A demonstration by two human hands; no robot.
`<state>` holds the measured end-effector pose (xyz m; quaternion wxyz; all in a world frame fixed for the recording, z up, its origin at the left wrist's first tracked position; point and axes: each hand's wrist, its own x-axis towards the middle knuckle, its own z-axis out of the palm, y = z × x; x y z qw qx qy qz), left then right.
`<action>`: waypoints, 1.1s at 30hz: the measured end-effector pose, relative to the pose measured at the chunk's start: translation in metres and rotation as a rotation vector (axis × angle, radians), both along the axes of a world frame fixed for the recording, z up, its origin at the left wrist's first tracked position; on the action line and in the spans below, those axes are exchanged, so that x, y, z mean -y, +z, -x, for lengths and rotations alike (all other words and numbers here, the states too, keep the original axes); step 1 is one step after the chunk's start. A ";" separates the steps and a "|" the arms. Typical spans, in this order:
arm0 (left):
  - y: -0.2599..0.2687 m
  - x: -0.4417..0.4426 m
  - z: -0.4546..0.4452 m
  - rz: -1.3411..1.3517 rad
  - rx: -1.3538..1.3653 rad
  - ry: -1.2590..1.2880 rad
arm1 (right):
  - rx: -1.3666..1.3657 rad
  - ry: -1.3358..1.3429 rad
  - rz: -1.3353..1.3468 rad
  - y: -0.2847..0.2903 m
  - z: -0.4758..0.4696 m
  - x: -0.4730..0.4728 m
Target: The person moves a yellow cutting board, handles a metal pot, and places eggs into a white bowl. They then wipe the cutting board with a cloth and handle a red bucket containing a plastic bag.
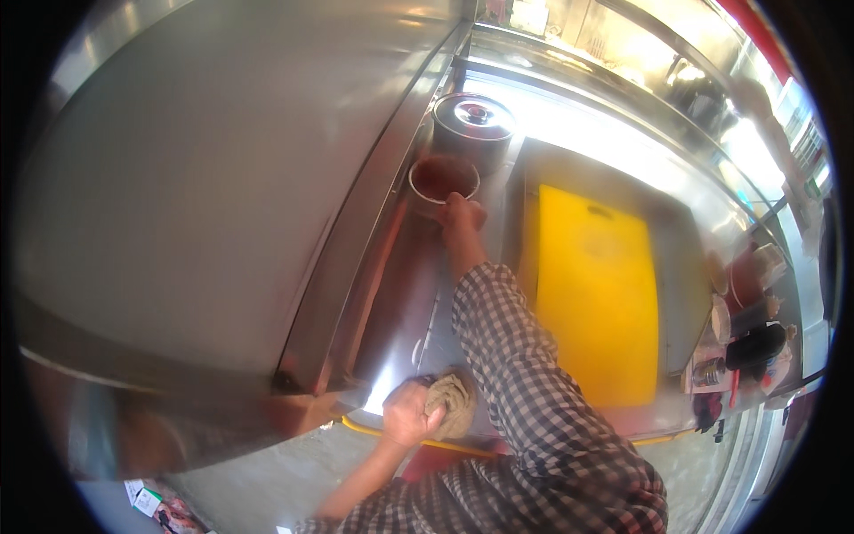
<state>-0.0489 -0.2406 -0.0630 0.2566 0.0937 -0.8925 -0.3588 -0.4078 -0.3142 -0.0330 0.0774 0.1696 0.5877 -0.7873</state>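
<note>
My right hand (463,212) is closed on the near rim of a round metal container (444,179) with a reddish-brown inside; its contents are blurred. A taller metal pot with a shiny lid (475,116) stands just beyond that container. Lower in the picture, my left hand (408,412) grips a crumpled beige cloth (452,406) near the front edge of the metal counter (427,347). To the right of my right forearm lies a yellow cutting board (594,294) with a handle slot at its far end.
A large stainless steel panel (200,173) borders the left side. Several containers, a dark bottle (756,347) and a can (708,371) crowd the right end of the counter. A metal ledge runs along the back. Below the front edge, grey floor (260,477) shows.
</note>
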 end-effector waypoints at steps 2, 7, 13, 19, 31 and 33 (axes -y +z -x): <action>0.008 -0.001 -0.002 0.004 0.030 0.029 | -0.103 0.091 0.057 -0.013 -0.009 0.001; 0.001 -0.003 -0.002 0.001 0.051 0.015 | -0.028 -0.042 0.280 -0.045 0.021 0.018; -0.032 0.004 -0.006 0.138 -0.005 0.027 | 0.061 0.264 0.516 0.003 -0.055 0.012; -0.013 0.005 -0.015 -0.503 0.061 0.238 | -0.572 1.003 0.162 0.091 -0.196 -0.134; 0.106 -0.225 0.065 -1.413 0.345 -0.219 | -0.405 0.954 -0.290 0.101 -0.208 -0.483; 0.102 -0.240 0.074 -1.409 0.373 -0.262 | -0.564 0.632 -0.275 0.104 -0.189 -0.534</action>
